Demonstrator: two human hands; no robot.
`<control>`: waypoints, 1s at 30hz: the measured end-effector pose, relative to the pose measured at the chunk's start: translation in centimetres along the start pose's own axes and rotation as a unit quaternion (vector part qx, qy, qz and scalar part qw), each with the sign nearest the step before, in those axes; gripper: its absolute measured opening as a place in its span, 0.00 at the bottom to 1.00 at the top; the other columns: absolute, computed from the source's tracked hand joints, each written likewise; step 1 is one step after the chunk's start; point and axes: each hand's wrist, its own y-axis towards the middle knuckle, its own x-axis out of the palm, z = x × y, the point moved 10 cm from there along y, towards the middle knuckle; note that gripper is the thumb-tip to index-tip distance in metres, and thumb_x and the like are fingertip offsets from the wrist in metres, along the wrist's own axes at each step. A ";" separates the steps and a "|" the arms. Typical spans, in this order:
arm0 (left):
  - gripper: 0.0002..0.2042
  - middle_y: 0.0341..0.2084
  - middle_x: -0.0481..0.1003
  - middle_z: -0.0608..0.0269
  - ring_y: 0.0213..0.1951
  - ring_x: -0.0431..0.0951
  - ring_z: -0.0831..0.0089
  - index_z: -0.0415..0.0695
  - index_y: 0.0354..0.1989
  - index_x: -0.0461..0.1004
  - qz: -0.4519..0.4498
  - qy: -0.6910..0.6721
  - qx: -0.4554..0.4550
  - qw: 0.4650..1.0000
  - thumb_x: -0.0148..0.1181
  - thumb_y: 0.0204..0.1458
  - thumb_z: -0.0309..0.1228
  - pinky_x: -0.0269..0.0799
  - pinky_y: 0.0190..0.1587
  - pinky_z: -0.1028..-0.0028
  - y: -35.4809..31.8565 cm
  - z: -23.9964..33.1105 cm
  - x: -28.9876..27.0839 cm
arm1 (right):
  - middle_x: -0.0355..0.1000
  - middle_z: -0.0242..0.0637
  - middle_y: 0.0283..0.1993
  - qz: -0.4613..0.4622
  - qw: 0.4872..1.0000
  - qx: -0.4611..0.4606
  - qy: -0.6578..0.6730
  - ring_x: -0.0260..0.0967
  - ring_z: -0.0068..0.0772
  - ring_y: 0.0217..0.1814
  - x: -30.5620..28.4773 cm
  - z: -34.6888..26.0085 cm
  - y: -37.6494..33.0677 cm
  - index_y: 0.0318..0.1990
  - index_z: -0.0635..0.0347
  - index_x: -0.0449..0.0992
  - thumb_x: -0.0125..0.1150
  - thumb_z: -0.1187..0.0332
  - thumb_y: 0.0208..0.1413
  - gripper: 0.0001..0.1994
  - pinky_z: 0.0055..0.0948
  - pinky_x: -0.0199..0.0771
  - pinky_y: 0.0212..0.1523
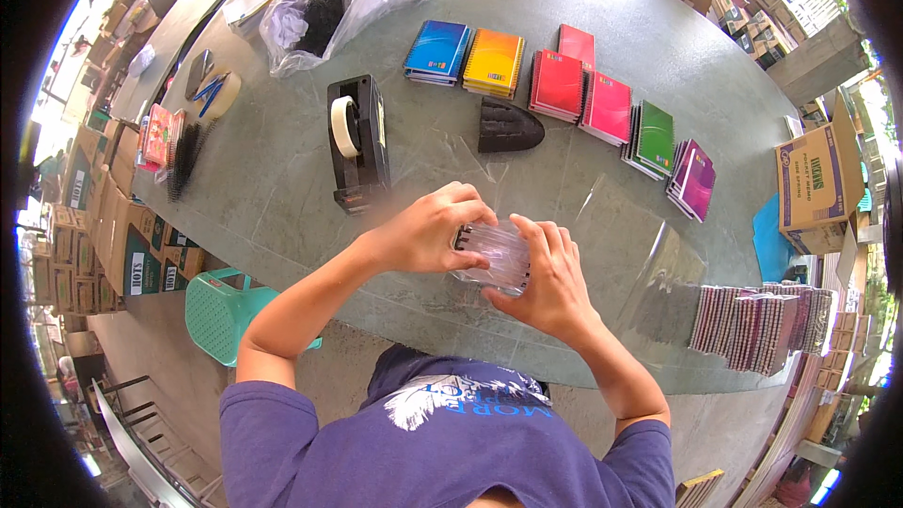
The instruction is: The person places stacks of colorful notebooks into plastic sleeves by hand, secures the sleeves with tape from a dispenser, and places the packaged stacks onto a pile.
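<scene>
Between my two hands, over the near part of the table, is a small block of spiral notebooks (505,254), edge side up, with a shiny clear plastic look. My left hand (440,229) grips its left end, thumb and fingers bent around it. On the right end my right hand (549,271) holds it the same way. A clear plastic sheet or sleeve (658,259) lies on the table right of my right hand. Beyond my left hand stands a black tape dispenser (359,141) with a roll of tape. The notebooks' undersides are hidden.
Small stacks of blue (437,49), yellow (494,61), red (557,83), green (654,138) and purple notebooks (692,179) curve across the table. A black curved object (508,126) lies nearer. More notebooks (752,329) stand at right. A plastic bag (353,5) lies far left.
</scene>
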 end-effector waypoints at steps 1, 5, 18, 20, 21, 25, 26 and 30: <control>0.21 0.37 0.70 0.54 0.42 0.71 0.59 0.40 0.40 0.73 0.006 0.002 0.010 1.000 0.70 0.36 0.35 0.69 0.43 0.66 -0.2 0.2 -0.1 | 0.62 0.43 0.49 0.012 1.000 -0.010 0.007 0.58 0.47 0.53 0.1 0.1 -0.1 0.54 0.60 0.62 0.71 0.62 0.30 0.38 0.40 0.60 0.53; 0.19 0.36 0.70 0.54 0.39 0.73 0.60 0.40 0.39 0.74 0.000 -0.009 0.016 1.000 0.70 0.37 0.31 0.70 0.43 0.67 -0.2 0.2 -0.2 | 0.64 0.41 0.47 -0.008 0.993 -0.008 0.119 0.60 0.45 0.51 0.1 1.2 0.2 0.50 0.60 0.65 0.68 0.66 0.33 0.31 0.37 0.62 0.51; 0.13 0.29 0.72 0.57 0.35 0.73 0.60 0.39 0.36 0.74 -0.024 0.178 0.068 0.981 0.63 0.39 0.28 0.70 0.39 0.68 0.2 2.7 1.2 | 0.67 0.38 0.36 0.049 0.992 -0.116 0.005 0.63 0.42 0.43 -0.6 -1.6 1.5 0.35 0.61 0.73 0.59 0.75 0.37 0.12 0.34 0.66 0.45; 0.15 0.31 0.73 0.58 0.37 0.72 0.60 0.39 0.38 0.74 -0.014 0.189 0.057 0.980 0.63 0.39 0.28 0.70 0.40 0.68 -0.6 3.0 1.3 | 0.67 0.38 0.36 0.053 0.986 -0.146 -0.066 0.64 0.41 0.43 -0.3 -2.9 0.7 0.35 0.62 0.73 0.57 0.76 0.38 0.12 0.34 0.66 0.45; 0.15 0.32 0.73 0.59 0.38 0.72 0.61 0.40 0.38 0.74 -0.003 0.213 0.068 0.975 0.62 0.39 0.29 0.69 0.42 0.68 -1.2 3.6 1.3 | 0.67 0.39 0.36 0.046 0.982 -0.151 -0.099 0.64 0.40 0.43 -0.1 -3.6 0.3 0.35 0.61 0.73 0.56 0.76 0.39 0.12 0.34 0.66 0.45; 0.15 0.36 0.73 0.63 0.43 0.70 0.65 0.42 0.38 0.75 0.069 0.306 0.137 0.940 0.60 0.38 0.29 0.67 0.45 0.67 -3.8 5.6 1.5 | 0.67 0.43 0.49 0.070 0.973 -0.179 -0.129 0.63 0.43 0.56 0.4 -4.2 -2.9 0.46 0.58 0.73 0.55 0.73 0.43 0.18 0.38 0.62 0.56; 0.15 0.37 0.73 0.64 0.44 0.69 0.66 0.42 0.38 0.76 0.094 0.329 0.159 0.926 0.59 0.38 0.29 0.67 0.45 0.66 -4.6 5.7 1.8 | 0.67 0.44 0.52 0.095 0.969 -0.194 -0.119 0.62 0.43 0.59 0.6 -3.6 -3.7 0.48 0.57 0.73 0.55 0.72 0.45 0.19 0.39 0.61 0.58; 0.14 0.40 0.74 0.67 0.43 0.70 0.70 0.44 0.38 0.76 0.195 0.342 0.170 0.903 0.57 0.40 0.30 0.63 0.45 0.67 -7.0 5.4 2.7 | 0.64 0.44 0.57 0.163 0.955 -0.239 -0.067 0.59 0.45 0.62 1.6 -1.7 -5.3 0.49 0.50 0.74 0.62 0.66 0.47 0.18 0.46 0.57 0.60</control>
